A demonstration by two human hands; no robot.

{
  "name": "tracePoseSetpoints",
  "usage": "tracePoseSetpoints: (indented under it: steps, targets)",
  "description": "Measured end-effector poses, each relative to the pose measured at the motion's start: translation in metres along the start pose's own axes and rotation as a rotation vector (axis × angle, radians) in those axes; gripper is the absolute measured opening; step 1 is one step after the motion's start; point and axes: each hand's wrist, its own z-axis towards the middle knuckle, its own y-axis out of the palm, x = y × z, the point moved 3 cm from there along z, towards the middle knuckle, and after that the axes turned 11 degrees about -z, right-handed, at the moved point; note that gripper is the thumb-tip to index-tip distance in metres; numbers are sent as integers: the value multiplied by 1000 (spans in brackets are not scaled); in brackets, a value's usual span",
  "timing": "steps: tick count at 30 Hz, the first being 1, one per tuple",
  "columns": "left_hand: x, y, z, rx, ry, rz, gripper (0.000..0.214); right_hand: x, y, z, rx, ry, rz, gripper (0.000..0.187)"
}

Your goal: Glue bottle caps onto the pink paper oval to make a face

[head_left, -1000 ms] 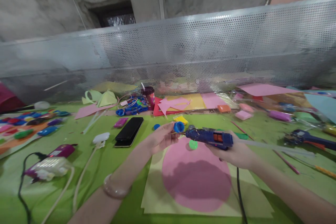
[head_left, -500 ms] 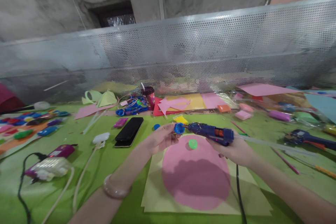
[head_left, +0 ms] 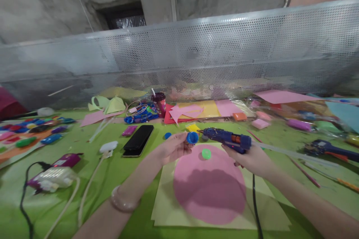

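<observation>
Pinched in the fingers of my left hand [head_left: 174,147] is a blue bottle cap [head_left: 192,137], its hollow side turned toward the right. My right hand [head_left: 249,158] grips a dark blue glue gun [head_left: 226,138]; its nozzle points left, just above and right of the cap, with a small gap between them. A clear glue stick [head_left: 294,153] sticks out of the gun's back. Below both hands lies a pink paper circle [head_left: 210,190] on pale yellow sheets [head_left: 165,213]. A green bottle cap [head_left: 206,154] rests near the circle's top edge.
A black phone [head_left: 138,140] and a loose blue cap [head_left: 167,135] lie left of my hands. Cables and a power strip [head_left: 53,179] sit further left. A second glue gun [head_left: 331,149] lies right. A drink cup [head_left: 159,104] stands behind, before a perforated metal screen [head_left: 179,63].
The glue gun's nozzle has drawn back from inside the blue cap and moved slightly up and right. The left hand still holds the cap in nearly the same place.
</observation>
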Motion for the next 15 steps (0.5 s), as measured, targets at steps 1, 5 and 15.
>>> tracePoseSetpoints:
  steps: [1, 5, 15]
  targets:
    - [0, 0, 0, 4, 1, -5, 19, -1, -1, 0, 12, -1, -7, 31]
    - [1, 1, 1, 27, 16, -21, 20, 3, 1, 1, -43, -4, -1, 31]
    - [7, -2, 4, 71, 75, -112, 17, 14, 5, 1, -155, -85, -43, 26]
